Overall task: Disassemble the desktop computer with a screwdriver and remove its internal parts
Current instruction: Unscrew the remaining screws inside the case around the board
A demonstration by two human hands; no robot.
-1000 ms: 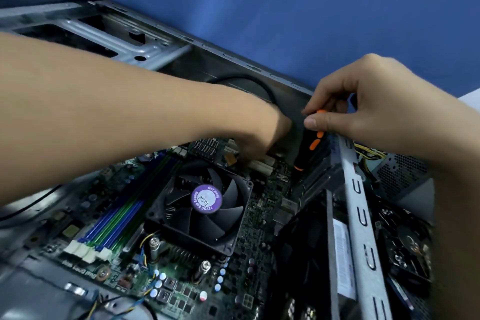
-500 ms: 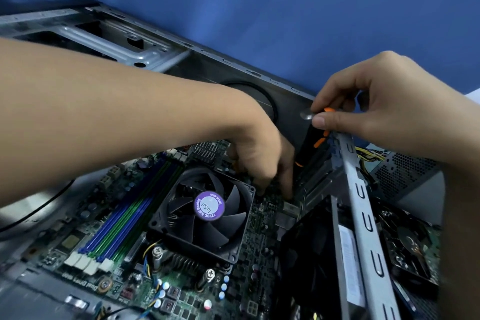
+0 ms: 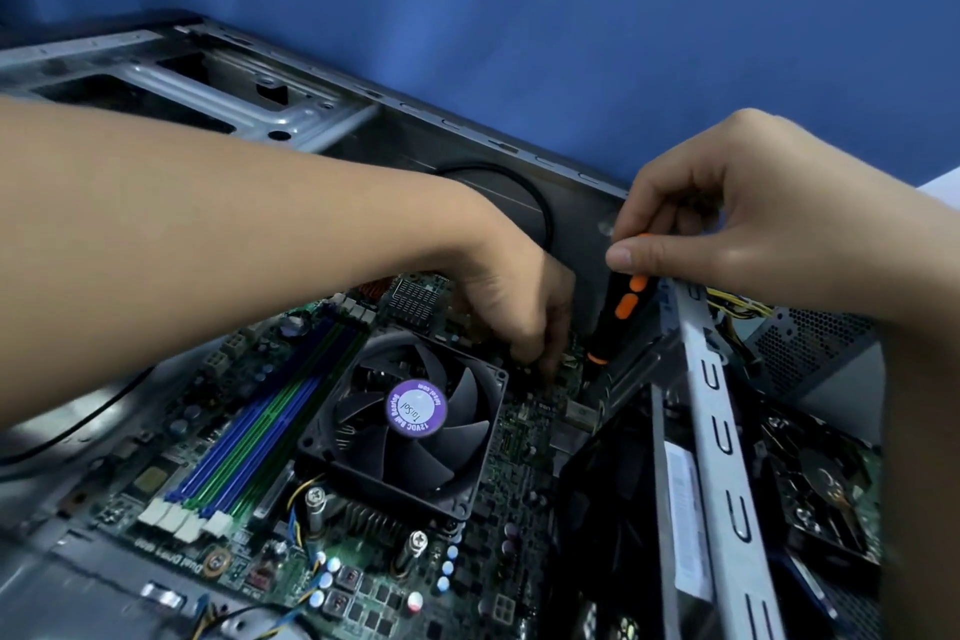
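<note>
An open desktop computer case (image 3: 218, 88) lies on its side, with the green motherboard (image 3: 519, 437) exposed. My right hand (image 3: 737, 218) pinches the top of a black screwdriver with orange spots (image 3: 621, 307), held nearly upright above the board's far edge. My left hand (image 3: 514, 296) reaches down inside the case beside the screwdriver's shaft, fingertips pointing at the board; what they touch is hidden. A black CPU cooler fan (image 3: 410, 421) with a purple label sits just below my left hand.
Blue and green memory slots (image 3: 270, 411) run left of the fan. A grey metal drive bracket (image 3: 722, 431) crosses the right side, with a black card (image 3: 608, 509) and a hard drive (image 3: 826, 483) beside it. A perforated power supply (image 3: 810, 343) sits far right. A blue wall stands behind.
My left hand has come a little nearer along the board, its fingers now pointing down beside the fan's corner. The right hand stays on the screwdriver's top.
</note>
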